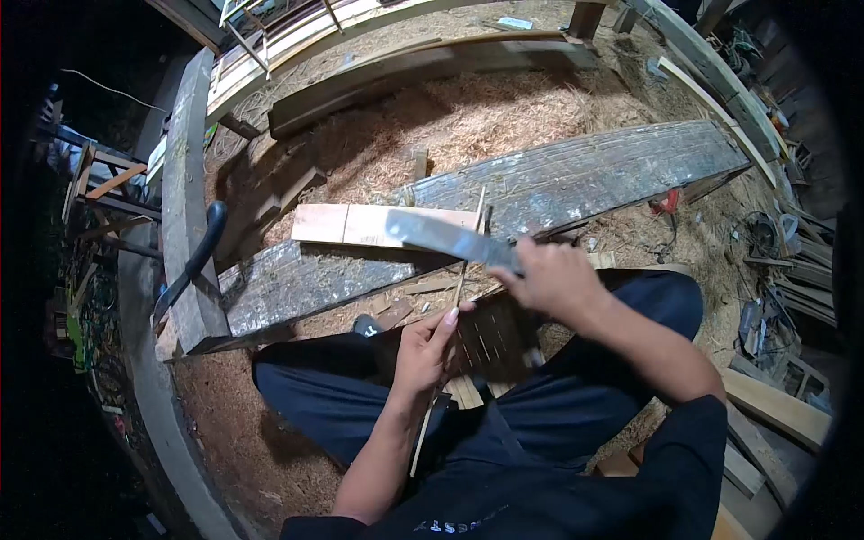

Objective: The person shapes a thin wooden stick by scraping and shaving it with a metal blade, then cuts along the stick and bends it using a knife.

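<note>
A long-bladed knife (441, 236), blurred by motion, is in my right hand (560, 281), whose fingers wrap round its handle. The blade points left and lies across a thin wooden stick (460, 286) as seen from above; whether they touch, I cannot tell. My left hand (428, 349) pinches the stick, its thumb pointing up along it, and the lower end slants down past my wrist. Behind the blade, a pale wood block (337, 223) rests on a worn, weathered plank (576, 184).
A dark curved handle (205, 247) leans on the grey beam (184, 180) at left. Wood shavings (504, 108) cover the ground. A red tool (666, 202) lies right of the plank, with a cable nearby. Timber pieces (774, 405) are stacked at lower right.
</note>
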`<state>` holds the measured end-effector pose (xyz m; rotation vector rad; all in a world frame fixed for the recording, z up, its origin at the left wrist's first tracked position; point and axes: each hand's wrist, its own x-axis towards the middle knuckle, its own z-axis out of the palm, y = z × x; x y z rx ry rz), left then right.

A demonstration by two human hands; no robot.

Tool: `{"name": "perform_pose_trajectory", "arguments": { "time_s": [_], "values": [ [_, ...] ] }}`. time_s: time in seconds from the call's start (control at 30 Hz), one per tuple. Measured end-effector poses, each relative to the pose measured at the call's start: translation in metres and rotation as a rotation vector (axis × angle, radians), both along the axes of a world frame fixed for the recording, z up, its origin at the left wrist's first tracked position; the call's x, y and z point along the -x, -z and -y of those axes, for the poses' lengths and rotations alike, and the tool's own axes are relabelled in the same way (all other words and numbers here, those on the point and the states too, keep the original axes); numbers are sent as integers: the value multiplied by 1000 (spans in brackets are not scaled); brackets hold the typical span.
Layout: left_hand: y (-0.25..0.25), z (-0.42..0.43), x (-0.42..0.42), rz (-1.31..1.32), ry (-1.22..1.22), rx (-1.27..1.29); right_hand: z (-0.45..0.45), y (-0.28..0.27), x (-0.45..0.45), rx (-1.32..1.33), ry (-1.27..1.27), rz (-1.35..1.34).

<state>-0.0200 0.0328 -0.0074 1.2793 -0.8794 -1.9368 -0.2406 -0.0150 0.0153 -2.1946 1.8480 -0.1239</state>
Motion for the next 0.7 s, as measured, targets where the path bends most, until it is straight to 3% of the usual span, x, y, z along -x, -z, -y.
{"name": "perform_pose_trajectory", "arguments": {
  "time_s": [0.4, 0.47, 0.7],
  "values": [
    [5, 2, -3, -54, 21, -40, 14, -1, 4, 21, 119, -4],
    [5, 0, -3, -38, 18, 0, 2, 1, -4, -49, -2, -23],
    [1, 1, 0, -64, 19, -20, 5, -1, -5, 73, 19, -25]
  ]
}}
